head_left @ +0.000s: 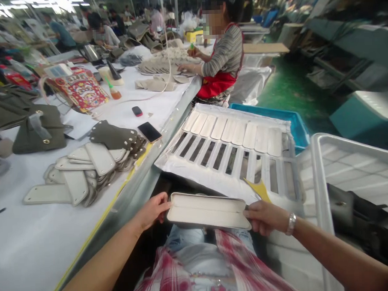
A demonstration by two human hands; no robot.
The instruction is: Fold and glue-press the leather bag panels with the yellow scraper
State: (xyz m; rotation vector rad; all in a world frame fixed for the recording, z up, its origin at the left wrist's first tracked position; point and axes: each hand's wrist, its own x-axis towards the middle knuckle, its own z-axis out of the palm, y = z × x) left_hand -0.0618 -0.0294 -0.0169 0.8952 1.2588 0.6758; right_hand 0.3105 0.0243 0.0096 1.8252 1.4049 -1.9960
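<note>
Phone [149, 132] and round-cornered panels [100, 159] lie near the table's [34, 242] right edge; ahead stands a slotted white rack [195, 173], a crate [320, 187] beside it. Your left hand [156, 210] and right hand [264, 215] pinch opposite ends of a creased cream piece [206, 213] near the rack's front edge.

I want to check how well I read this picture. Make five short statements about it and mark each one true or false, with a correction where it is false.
1. The left hand and the right hand each hold one end of a long pale piece. True.
2. The bracelet is on the right wrist. True.
3. The phone lies on the person's lap. False: the phone lies on the white table.
4. Pale strips lie side by side on the slotted frame. True.
5. The co-worker's apron is green. False: the apron is red.
</note>
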